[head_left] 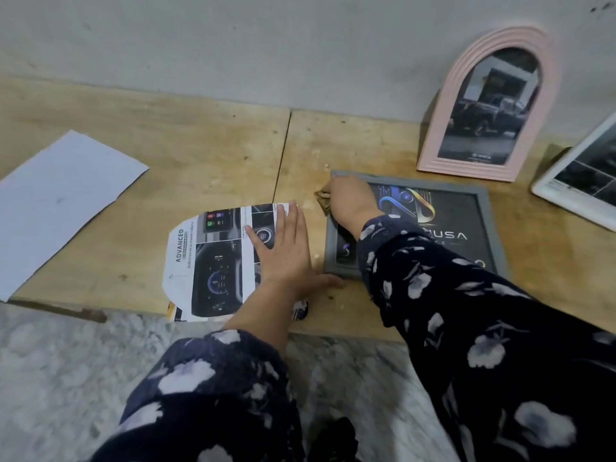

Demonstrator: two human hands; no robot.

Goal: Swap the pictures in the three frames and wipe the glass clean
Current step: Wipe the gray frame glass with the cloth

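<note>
Left hand lies spread flat on the "ADVANCED" print; right hand pinches a cloth on the grey frame.

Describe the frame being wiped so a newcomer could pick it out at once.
On the wooden board by the wall, look right of centre, in front of the upright pink arched frame. The grey frame lies flat, with the right hand holding a cloth at its corner. It alone is grey and rectangular.

Grey wall, worn wooden boards — pale shaggy rug
</note>
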